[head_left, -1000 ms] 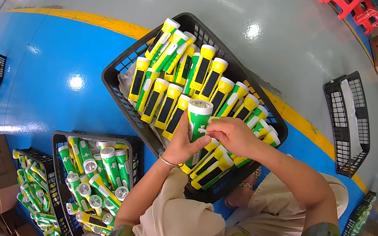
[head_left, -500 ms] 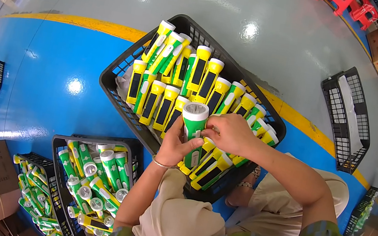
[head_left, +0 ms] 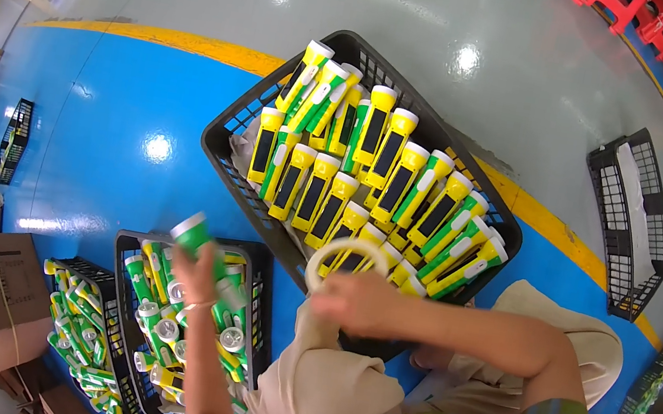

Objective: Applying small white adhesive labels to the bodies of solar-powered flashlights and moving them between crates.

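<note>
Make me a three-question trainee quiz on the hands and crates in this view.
1. The left hand holds: (a) a green flashlight, (b) a cardboard box, (c) a stool.
2. True or false: the right hand is empty.
3. Whose flashlights lie in neater rows: the middle crate's or those of the crate nearest the left hand?

Key: 1. a. 2. False; it holds a pale ring. 3. The middle crate's.

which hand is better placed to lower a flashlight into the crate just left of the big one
Left, it seems: the left hand holds a flashlight, blurred, over that crate in this view. The right hand is by the big crate, holding a cream ring.
</note>
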Available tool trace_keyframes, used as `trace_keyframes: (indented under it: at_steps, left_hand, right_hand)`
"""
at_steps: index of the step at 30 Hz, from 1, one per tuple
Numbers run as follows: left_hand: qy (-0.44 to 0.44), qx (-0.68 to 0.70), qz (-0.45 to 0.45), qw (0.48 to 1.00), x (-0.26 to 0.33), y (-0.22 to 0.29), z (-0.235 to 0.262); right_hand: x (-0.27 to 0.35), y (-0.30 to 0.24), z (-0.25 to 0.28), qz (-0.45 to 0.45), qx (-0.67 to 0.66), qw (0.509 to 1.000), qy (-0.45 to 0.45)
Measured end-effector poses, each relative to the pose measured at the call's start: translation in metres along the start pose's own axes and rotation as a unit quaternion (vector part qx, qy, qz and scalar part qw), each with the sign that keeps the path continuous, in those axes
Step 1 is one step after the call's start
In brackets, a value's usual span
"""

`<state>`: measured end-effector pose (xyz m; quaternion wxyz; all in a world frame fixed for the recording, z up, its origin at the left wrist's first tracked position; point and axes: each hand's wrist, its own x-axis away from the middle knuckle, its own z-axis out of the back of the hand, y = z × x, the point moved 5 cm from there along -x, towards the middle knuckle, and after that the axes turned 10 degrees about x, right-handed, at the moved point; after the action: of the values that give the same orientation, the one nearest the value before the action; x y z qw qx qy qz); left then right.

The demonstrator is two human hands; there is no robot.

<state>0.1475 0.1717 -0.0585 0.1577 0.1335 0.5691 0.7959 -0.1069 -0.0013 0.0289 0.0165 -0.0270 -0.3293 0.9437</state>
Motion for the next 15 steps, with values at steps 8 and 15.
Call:
trace_keyframes:
  at_steps: [8,15]
  left_hand:
    - [-0.041,-0.535,-0.051,0.843,0.045,0.012,0.077]
    - [-0.228,-0.16,-0.29,0.916,-0.062,0.092,-0.211]
  right_hand:
    - [0.01,0.083,0.062,-0.128,0.065,0.989,0.048]
    - [0.023,0.103,0.086,-0.156,0.055,0.983,0.086]
